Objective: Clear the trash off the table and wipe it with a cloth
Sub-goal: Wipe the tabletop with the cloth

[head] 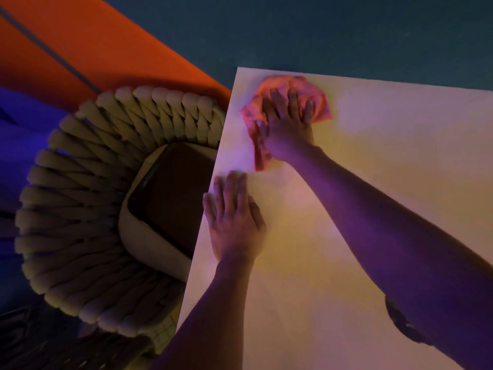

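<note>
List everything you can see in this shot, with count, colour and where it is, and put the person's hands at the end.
table: one, pale top, fills the right and lower part of the view.
cloth: one, pink-orange, crumpled, on the table near its far left corner.
chair: one, beige woven back with a dark seat, left of the table, its seat partly under the table's edge.
floor: dark blue-green, beyond the table.
orange panel: one, upper left, behind the chair.
right hand: one, flat on the cloth, fingers spread, pressing it to the table.
left hand: one, flat on the table near its left edge, fingers straight, holding nothing.
</note>
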